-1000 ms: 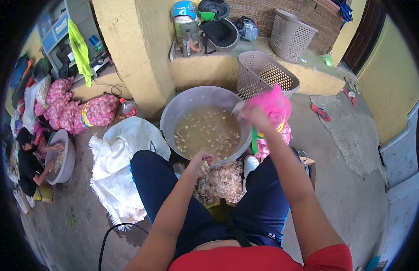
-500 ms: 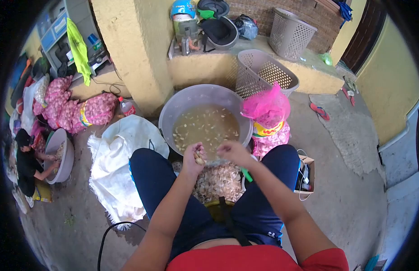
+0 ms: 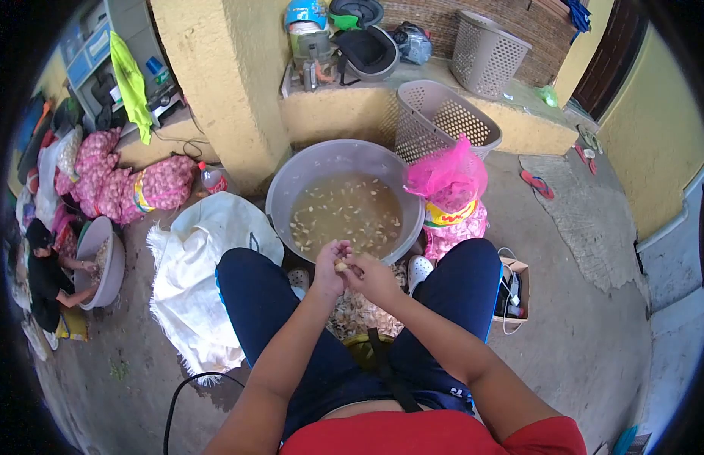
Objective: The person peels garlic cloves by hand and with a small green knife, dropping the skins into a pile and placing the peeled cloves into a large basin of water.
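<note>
My left hand (image 3: 329,271) is closed around pale garlic cloves (image 3: 340,266), held over the near rim of a large grey basin (image 3: 280,182). My right hand (image 3: 373,279) meets it there, fingers bent and pinched against the cloves. Whatever else the right hand grips is hidden by its back. Cloudy water (image 3: 333,201) fills the basin's bottom, with many peeled cloves in it. Below my hands, between my legs, lies a heap of garlic skins (image 3: 355,315).
Right of the basin stands a pink net bag of garlic (image 3: 446,227), with grey perforated baskets (image 3: 435,125) behind. A white sack (image 3: 204,273) lies to the left. Further left a person (image 3: 45,273) reaches into another basin (image 3: 113,280). A box (image 3: 518,292) stands by my right knee.
My right hand has moved left and slightly down to meet my left hand at the cloves. A green handle seen beneath the right hand is now out of sight.
</note>
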A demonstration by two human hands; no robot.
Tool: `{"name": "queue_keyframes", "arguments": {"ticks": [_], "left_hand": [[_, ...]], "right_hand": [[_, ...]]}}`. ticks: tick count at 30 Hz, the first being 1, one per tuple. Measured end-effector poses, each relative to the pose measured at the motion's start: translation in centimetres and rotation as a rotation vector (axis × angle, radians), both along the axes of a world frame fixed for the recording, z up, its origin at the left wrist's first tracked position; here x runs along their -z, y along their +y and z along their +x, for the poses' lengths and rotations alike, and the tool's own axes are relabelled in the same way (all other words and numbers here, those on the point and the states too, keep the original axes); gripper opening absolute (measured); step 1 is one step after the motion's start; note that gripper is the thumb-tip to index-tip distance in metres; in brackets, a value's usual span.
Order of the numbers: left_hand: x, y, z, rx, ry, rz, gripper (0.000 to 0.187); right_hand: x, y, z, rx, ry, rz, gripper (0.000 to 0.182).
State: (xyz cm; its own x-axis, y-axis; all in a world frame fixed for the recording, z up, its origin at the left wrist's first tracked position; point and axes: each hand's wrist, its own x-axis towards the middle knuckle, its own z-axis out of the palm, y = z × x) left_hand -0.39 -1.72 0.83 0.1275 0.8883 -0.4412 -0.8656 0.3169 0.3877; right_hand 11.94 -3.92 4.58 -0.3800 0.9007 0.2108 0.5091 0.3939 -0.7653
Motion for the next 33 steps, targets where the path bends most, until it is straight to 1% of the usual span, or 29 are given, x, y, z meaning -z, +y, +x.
{"name": "queue_keyframes", "arguments": {"ticks": [2, 5, 6, 8, 9, 12, 15, 17, 20, 23, 26, 32, 33], "left_hand": [[0.2, 0.2, 0.4, 0.006, 0.002, -0.039, 0.026], [-0.3, -0.1, 1.0, 0.073, 0.062, -0.051, 0.027], [-0.5, -0.2, 1.0, 0.103, 0.091, -0.047, 0.026], [0.5, 0.0, 0.1, 0.205, 0.109, 0.047, 0.024], [0.1, -0.1, -0.1, 0.258, 0.117, 0.094, 0.023], [-1.9, -0.5, 0.5, 0.289, 0.283, 0.054, 0.019], [-2.9, -0.9, 0.7, 0.305, 0.385, 0.107, 0.018], [-2.3, -0.7, 0.5, 0.306, 0.389, 0.128, 0.018], [-2.6, -0.8, 0.4, 0.308, 0.406, 0.154, 0.019], [-2.3, -0.7, 0.3, 0.306, 0.429, 0.181, 0.019], [-2.7, -0.8, 0.6, 0.275, 0.486, 0.192, 0.018], [-2.5, -0.8, 0.6, 0.263, 0.571, 0.222, 0.018], [-2.4, -0.8, 0.6, 0.258, 0.581, 0.232, 0.019]], "right_hand": [[0.0, 0.3, 0.2, 0.035, 0.007, 0.066, 0.023], [-0.5, 0.6, 0.6, 0.106, 0.170, -0.202, 0.021], [-0.4, 0.9, 0.8, 0.125, 0.220, -0.221, 0.022], [0.2, 1.5, 1.2, 0.164, 0.322, -0.260, 0.023], [0.5, 1.8, 1.5, 0.186, 0.296, -0.240, 0.023], [0.7, 2.4, 2.1, 0.239, 0.234, -0.165, 0.023], [0.4, 2.4, 2.3, 0.246, 0.216, -0.050, 0.022], [0.7, 2.5, 2.4, 0.228, 0.217, 0.053, 0.021], [-0.2, 2.3, 2.4, 0.172, 0.176, 0.226, 0.018], [-0.3, 2.1, 2.5, 0.173, 0.100, 0.263, 0.015], [-0.5, 2.0, 2.5, 0.175, 0.097, 0.244, 0.013], [-1.2, 1.8, 2.6, 0.212, 0.099, 0.137, 0.013], [-0.5, 2.1, 2.6, 0.231, 0.155, 0.114, 0.013]]}}
